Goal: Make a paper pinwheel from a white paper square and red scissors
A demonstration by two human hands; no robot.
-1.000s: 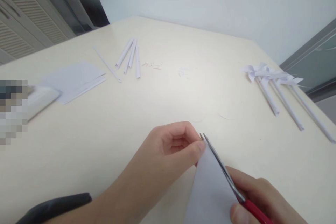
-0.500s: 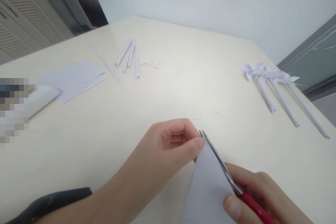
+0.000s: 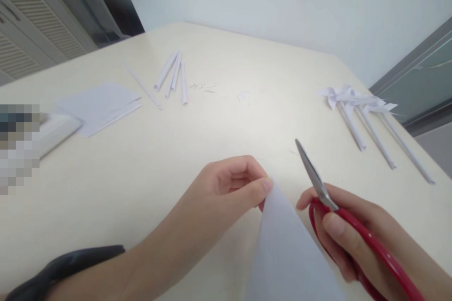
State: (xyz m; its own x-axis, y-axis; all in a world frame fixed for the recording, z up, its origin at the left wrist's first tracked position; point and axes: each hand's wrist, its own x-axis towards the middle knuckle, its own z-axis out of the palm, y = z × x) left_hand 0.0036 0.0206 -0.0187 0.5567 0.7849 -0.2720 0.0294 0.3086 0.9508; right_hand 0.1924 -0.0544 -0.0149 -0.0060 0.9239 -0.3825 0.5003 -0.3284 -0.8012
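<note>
A white sheet of paper, narrowing to a point at its top, is pinched at that tip by my left hand, thumb above and fingers beneath. Its lower part runs out of the bottom of the view. To its right, my right hand grips a pair of scissors by the red handles. The metal blades are closed together and point up and left, apart from the paper. A thin paper sliver lies on the table beyond, near the scissors' tip.
Three paper pinwheels on rolled sticks lie at the right. Several rolled paper tubes and a thin paper stick lie at the back. Paper sheets are stacked at the left, and small scraps lie mid-table.
The scissors have come away from the paper's right edge, moving up and right, and their blades have closed. My right thumb has left the paper. My left hand still pinches its tip.
</note>
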